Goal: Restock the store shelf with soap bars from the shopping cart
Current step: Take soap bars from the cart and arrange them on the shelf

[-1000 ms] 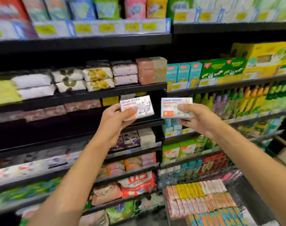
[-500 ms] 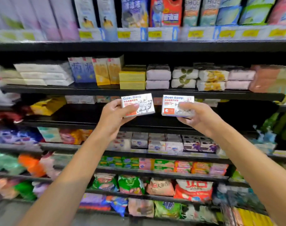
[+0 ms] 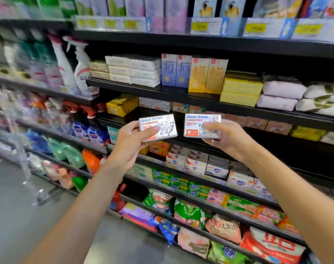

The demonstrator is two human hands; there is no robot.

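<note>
Both hands up in front of the shelf [image 3: 229, 109], each holding one soap box, labels facing camera. Left hand [image 3: 132, 143] grips left box [image 3: 158, 127], thumb across its front, box tilted slightly. Right hand [image 3: 227, 138] grips right box [image 3: 202, 125], thumb on the front, fingers curled behind. Boxes side by side, small gap, not touching, level with the shelf's front edge. Yellow boxes [image 3: 240, 91] on the shelf above. Left side blurred.

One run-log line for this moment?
left hand: holds white Goat Soap box | right hand: holds second white Goat Soap box | both before black shelf, unplaced
</note>
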